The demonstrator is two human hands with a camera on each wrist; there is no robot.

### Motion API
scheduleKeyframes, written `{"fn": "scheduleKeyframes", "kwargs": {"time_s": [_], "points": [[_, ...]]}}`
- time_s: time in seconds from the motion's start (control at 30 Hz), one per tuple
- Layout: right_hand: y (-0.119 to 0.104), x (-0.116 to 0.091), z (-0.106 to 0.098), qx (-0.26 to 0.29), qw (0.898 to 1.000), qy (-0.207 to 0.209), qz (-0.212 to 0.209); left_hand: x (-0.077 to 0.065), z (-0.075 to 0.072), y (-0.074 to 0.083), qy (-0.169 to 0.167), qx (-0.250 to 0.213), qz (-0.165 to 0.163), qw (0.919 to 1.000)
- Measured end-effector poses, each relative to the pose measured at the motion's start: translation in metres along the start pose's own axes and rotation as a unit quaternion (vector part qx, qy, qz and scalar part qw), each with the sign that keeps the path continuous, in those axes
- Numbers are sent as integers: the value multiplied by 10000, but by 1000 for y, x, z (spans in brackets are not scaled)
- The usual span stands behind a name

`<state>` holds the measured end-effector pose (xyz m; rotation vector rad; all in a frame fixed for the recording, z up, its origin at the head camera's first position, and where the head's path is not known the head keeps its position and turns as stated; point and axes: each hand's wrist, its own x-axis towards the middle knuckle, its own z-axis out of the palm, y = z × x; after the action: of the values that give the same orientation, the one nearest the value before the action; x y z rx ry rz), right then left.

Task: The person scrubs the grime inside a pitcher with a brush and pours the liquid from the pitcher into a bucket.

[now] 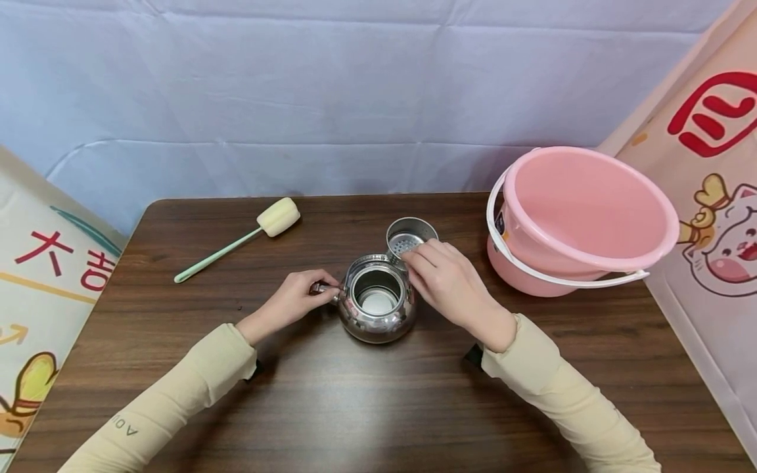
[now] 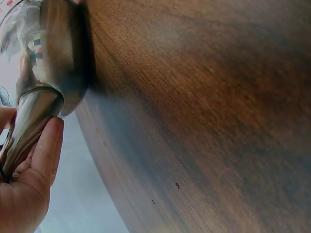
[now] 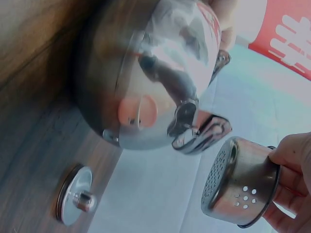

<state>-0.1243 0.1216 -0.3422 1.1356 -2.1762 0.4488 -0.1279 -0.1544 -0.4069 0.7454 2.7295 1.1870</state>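
A shiny metal teapot [image 1: 378, 328] stands upright on the table with its round top uncovered. My left hand [image 1: 292, 301] grips its tapered spout [image 2: 38, 114], the fingers and thumb on either side. In my right hand [image 1: 454, 284] is a metal tea strainer [image 3: 245, 179] with holes in its base and side, held by the rim. The strainer is off the pot, above and behind the opening at the right. On the table in the right wrist view lies a metal lid [image 3: 75, 196] with a knob; the head view does not show it.
A pink bucket [image 1: 520, 256] with a white handle stands at the right rear of the table. To the left rear lies a sponge brush [image 1: 278, 217] with a green stick. A pale cloth backdrop [image 1: 331, 98] rises behind the table.
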Motion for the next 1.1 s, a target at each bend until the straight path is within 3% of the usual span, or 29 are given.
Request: {"fn": "scheduleKeyframes", "kwargs": {"time_s": [1.1], "points": [[46, -23, 10, -401, 9954, -248, 837, 2, 0, 0, 15, 59, -20, 10000]]}}
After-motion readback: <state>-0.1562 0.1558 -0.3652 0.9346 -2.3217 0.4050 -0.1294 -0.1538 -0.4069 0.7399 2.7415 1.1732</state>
